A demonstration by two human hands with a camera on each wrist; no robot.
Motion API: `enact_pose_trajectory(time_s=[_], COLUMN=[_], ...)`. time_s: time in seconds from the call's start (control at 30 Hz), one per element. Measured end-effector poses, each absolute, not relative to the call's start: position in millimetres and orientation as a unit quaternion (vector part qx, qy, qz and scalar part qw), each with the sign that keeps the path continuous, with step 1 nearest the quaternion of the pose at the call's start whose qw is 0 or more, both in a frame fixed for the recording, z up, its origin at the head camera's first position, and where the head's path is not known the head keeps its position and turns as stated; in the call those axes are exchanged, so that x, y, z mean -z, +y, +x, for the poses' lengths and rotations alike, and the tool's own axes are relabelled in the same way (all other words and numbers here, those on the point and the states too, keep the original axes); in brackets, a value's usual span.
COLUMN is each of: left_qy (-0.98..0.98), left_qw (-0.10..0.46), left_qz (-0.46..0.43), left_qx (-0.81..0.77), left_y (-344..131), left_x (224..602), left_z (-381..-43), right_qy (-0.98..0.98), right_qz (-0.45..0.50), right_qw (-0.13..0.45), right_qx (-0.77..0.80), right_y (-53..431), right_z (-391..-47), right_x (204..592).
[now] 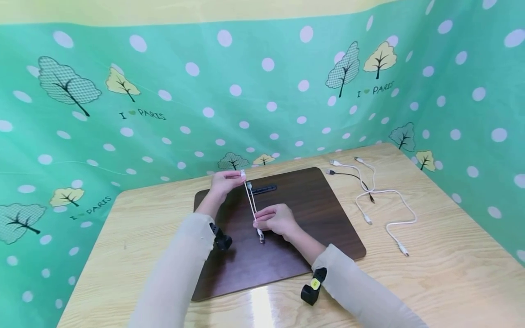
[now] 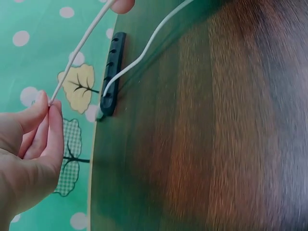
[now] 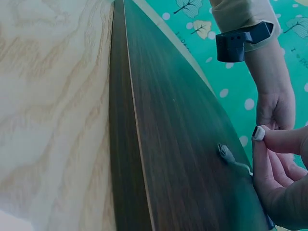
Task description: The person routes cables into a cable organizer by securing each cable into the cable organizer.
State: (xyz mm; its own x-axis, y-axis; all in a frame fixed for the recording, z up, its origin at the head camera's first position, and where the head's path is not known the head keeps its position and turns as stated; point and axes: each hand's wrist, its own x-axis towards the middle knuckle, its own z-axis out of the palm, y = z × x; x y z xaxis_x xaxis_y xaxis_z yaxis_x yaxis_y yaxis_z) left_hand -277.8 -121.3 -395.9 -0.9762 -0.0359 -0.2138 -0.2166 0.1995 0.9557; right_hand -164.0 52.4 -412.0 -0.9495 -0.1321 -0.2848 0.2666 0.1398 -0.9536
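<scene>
A white charging cable (image 2: 79, 47) stretches fairly taut between my two hands. My left hand (image 1: 224, 183) pinches it by its white USB plug (image 1: 243, 173), above the back of the dark board. Lower and to the right, my right hand (image 1: 276, 219) pinches the other end, a small white connector (image 3: 259, 133). Near the board's back edge lies a black cable clip strip (image 2: 113, 72) with several slots. A second white cable (image 2: 150, 44) sits in its end slot, and that cable's metal-tipped plug (image 3: 225, 153) rests on the board below my right hand.
The dark brown board (image 1: 287, 255) lies on a light wood table (image 1: 143, 228). To the right are white cables (image 1: 393, 191) and a short black cable (image 1: 348, 174), loosely crossed. A green dotted cloth (image 1: 184, 91) hangs behind and along the sides.
</scene>
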Motion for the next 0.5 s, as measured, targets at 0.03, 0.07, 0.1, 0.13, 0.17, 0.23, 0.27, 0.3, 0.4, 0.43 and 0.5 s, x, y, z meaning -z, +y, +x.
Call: enact_pose_trajectory(time_s=[0.03, 0.07, 0.1, 0.13, 0.17, 0.23, 0.27, 0.3, 0.4, 0.43, 0.5], left_qy=[0.772, 0.772, 0.773, 0.776, 0.778, 0.785, 0.787, 0.791, 0.797, 0.799, 0.802], left_qw=[0.07, 0.069, 0.066, 0.061, 0.058, 0.054, 0.053, 0.051, 0.05, 0.049, 0.045], left_qz=[-0.083, -0.084, -0.085, -0.084, -0.082, -0.078, -0.078, -0.077, -0.078, -0.079, -0.082], left_qx=[-0.626, -0.626, -0.625, -0.622, -0.621, -0.613, -0.61, -0.605, -0.597, -0.594, -0.591], left_y=[-120.1, -118.8, -117.5, -116.2, -114.8, -112.2, -110.8, -109.5, -105.9, -104.8, -102.4], left_x=[396.6, 397.5, 398.3, 399.1, 400.0, 402.3, 403.9, 405.5, 410.6, 412.3, 415.5], left_z=[-278.5, -279.3, -280.1, -280.8, -281.4, -283.1, -283.9, -284.8, -286.9, -287.4, -288.4], right_qy=[0.74, 0.741, 0.741, 0.744, 0.745, 0.753, 0.755, 0.76, 0.774, 0.779, 0.79], right_qz=[0.048, 0.052, 0.057, 0.06, 0.064, 0.068, 0.069, 0.068, 0.06, 0.058, 0.054], right_qw=[0.152, 0.152, 0.153, 0.151, 0.15, 0.145, 0.142, 0.139, 0.127, 0.123, 0.112], right_qx=[0.653, 0.652, 0.651, 0.648, 0.646, 0.639, 0.636, 0.632, 0.617, 0.612, 0.6], right_y=[53.1, 54.0, 54.8, 55.7, 56.7, 59.0, 60.1, 61.2, 63.6, 64.2, 65.2], right_z=[-164.2, -164.1, -164.1, -164.0, -164.2, -164.6, -164.9, -165.0, -165.1, -165.1, -164.8], right_x=[412.0, 411.7, 411.7, 411.8, 412.3, 413.4, 414.0, 414.8, 416.9, 417.6, 418.5])
